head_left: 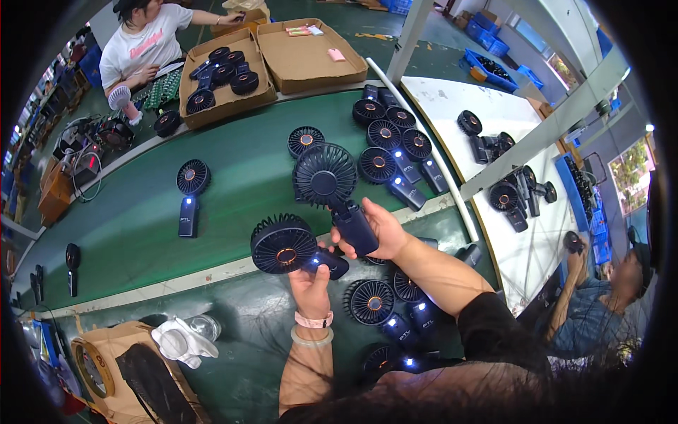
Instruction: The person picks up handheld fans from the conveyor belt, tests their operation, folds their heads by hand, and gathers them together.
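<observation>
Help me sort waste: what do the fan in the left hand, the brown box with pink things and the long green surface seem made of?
Held fan: dark, probably moulded plastic with a soft sheen, by its slim, even ribs.
Brown box: matte, likely cardboard, judging by its plain tan walls.
Green surface: smooth, perhaps rubber or coated plastic, from its faint gloss.

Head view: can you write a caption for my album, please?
Left hand holds one black fan, right hand another fan; more fans lie on the green surface.
</observation>
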{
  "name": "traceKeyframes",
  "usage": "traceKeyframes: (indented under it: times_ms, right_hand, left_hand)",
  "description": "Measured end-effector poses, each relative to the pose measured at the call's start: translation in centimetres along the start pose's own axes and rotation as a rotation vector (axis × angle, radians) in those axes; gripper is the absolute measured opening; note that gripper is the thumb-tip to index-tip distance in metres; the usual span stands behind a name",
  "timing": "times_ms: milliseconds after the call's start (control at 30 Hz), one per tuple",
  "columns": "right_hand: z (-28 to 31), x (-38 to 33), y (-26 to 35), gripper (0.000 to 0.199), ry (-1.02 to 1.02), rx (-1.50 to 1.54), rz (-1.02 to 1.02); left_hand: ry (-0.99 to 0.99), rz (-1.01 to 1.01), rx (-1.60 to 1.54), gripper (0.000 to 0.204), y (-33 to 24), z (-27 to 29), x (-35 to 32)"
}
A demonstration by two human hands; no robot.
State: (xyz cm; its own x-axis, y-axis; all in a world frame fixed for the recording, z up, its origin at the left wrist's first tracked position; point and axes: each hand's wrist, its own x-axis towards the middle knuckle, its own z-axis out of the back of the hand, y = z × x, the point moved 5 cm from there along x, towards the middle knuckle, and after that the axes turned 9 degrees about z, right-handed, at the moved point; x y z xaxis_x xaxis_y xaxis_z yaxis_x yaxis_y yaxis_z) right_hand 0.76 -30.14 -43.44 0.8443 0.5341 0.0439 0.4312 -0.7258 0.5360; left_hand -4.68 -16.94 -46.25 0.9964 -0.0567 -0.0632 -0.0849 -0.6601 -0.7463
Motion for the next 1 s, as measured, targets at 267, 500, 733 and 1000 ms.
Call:
traceKeyframes:
  times_ms: [267,500,733,1000]
  right_hand:
    - [-0.2,0.1,-0.1,0.058,0.014,-0.085,-0.001]
    - [-1.0,0.0,0.8,0.046,-0.004,-0.058,0.086]
    - [-1.2,-0.5,1.3,0.047,-0.215,-0.416,0.084]
    - [-0.8,-0.6,1.4,0.042,-0.195,-0.757,0.198]
  left_hand:
    - [0.035,-0.034,0.009,0.045,0.0,0.1,0.1]
    - [0.010,-0.010,-0.025,0.047,-0.1,0.0,0.1]
    - [-0.016,-0.029,-0.009,0.053,0.2,0.1,0.2]
    - [-0.108,0.075,0.014,0.042,0.0,0.5,0.1]
